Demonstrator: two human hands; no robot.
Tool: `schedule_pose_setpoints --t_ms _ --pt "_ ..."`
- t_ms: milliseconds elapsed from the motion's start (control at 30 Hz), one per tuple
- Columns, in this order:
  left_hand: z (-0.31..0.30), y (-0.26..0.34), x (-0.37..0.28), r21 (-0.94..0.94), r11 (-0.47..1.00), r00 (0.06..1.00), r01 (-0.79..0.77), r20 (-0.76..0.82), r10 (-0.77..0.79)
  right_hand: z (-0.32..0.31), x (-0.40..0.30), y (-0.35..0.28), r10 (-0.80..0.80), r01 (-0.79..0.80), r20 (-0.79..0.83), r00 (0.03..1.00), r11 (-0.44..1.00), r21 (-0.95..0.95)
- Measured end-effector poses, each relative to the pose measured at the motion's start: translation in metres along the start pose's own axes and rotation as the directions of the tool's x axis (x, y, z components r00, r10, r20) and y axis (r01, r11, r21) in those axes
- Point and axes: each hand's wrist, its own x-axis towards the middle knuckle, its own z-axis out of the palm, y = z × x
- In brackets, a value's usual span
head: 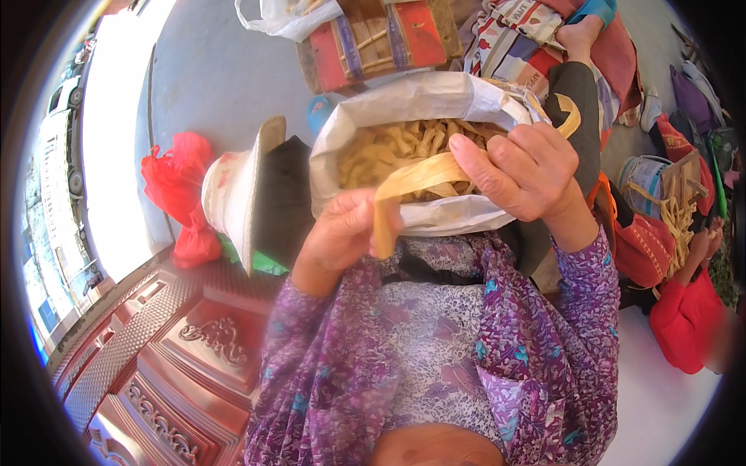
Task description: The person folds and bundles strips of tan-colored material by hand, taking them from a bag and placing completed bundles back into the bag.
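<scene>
A flat tan strip (pixel 428 175), seemingly plant fibre, stretches between my two hands above an open sack. My left hand (pixel 347 230) pinches it at the left, with an end hanging past the fingers. My right hand (pixel 527 169) grips it farther right, and a loop of similar strip shows behind the knuckles. Below them the white woven sack (pixel 402 108), its rim rolled back, stands against my lap. Many loose tan strips (pixel 402 143) lie inside; my hands and the held strip cover some of them.
Beyond the sack is a low red wooden stool (pixel 332 58), a white plastic bag (pixel 291 23) beside it. At left are a pale brimmed hat (pixel 230 204), a red plastic bag (pixel 183 198) and an ornate red door (pixel 204 355). Rightward, a person in red (pixel 682 320) sits near a bucket (pixel 641 175).
</scene>
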Motion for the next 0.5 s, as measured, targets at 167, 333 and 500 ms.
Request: schedule_pose_setpoints --t_ms 167,333,500 --pt "0.01 -0.009 0.006 0.229 0.954 0.978 -0.195 0.12 0.172 0.004 -0.006 0.006 -0.011 0.01 -0.005 1.0 0.999 -0.05" --pt "-0.003 -0.003 0.001 -0.153 0.984 0.99 0.096 0.12 -0.078 0.002 -0.006 0.006 -0.011 0.011 -0.015 1.0 1.0 -0.029" --pt "0.009 -0.01 0.006 0.239 0.97 0.947 -0.047 -0.298 0.119 0.001 -0.003 0.004 -0.022 0.022 -0.015 1.0 1.0 -0.02"
